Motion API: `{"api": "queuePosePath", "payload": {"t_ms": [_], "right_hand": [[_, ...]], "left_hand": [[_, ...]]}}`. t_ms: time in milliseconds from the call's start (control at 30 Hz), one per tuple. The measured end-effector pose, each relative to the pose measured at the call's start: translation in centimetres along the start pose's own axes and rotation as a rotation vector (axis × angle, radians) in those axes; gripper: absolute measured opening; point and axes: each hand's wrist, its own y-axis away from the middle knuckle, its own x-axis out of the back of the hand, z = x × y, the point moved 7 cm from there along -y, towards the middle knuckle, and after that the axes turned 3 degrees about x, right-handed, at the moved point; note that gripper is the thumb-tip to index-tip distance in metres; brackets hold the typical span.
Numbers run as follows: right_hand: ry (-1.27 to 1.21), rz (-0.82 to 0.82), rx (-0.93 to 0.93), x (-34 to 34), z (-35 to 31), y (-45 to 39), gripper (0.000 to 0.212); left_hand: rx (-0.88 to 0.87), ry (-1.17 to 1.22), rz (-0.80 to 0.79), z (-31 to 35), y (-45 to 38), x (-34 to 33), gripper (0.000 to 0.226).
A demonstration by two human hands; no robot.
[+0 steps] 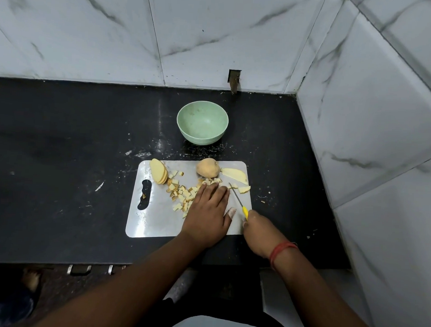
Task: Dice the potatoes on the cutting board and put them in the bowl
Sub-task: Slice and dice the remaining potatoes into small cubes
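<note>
We see the left hand (208,211) lying flat, fingers straight, on the cutting board (155,215) over the potato cubes (182,195). The right hand (260,235) holds the knife (238,201) in its grip, blade on the board. One whole potato (208,167) and slices (158,171) stay on the board; the green bowl (202,122) sits behind it on the worktop (62,144).

Light: even and fairly bright, falling from overhead onto the marble-patterned wall tiles (215,34).
Glare: a pale sheen on the black countertop (62,132) just left of the green bowl (202,122).
Shadows: soft, short.
Distortion: wide-angle bending of tile lines at the right edge.
Focus: centre sharp, near forearms softer.
</note>
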Motion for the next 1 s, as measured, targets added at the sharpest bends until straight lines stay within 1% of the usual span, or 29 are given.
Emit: {"api": "queuePosePath", "payload": {"t_ms": [167,267,367,433,533,700,800,933,1000], "right_hand": [[-0.006,-0.026,-0.006,-0.6,0.9,1.2,0.015],[-0.018,-0.012,-0.003,-0.7,1.4,1.8,0.005],[-0.045,0.055,0.043,0.0,1.0,2.2,0.009],[-0.049,0.077,0.07,0.2,0.6,2.2,0.015],[-0.054,0.055,0.063,0.0,0.4,1.6,0.02],[-0.007,0.034,0.047,-0.3,0.1,0.9,0.016],[0.007,0.004,0.031,-0.4,-0.1,0.7,0.017],[0.027,-0.033,0.038,-0.4,-0.4,0.4,0.006],[0.018,-0.051,0.044,-0.6,-0.3,0.5,0.008]], "left_hand": [[0.004,0.003,0.001,0.0,0.0,0.0,0.056],[0.009,-0.001,-0.019,0.0,-0.1,-0.1,0.057],[0.002,0.01,-0.015,-0.1,0.2,-0.2,0.057],[0.01,0.025,-0.006,-0.6,0.5,-0.1,0.058],[0.023,0.013,-0.012,-1.0,0.9,-0.1,0.059],[0.033,-0.014,-0.035,-0.8,0.8,0.0,0.061],[0.043,-0.02,-0.039,-0.9,0.8,0.0,0.062],[0.044,-0.037,-0.062,-0.8,0.6,-0.2,0.065],[0.049,-0.049,-0.071,-0.8,0.6,-0.2,0.066]]}}
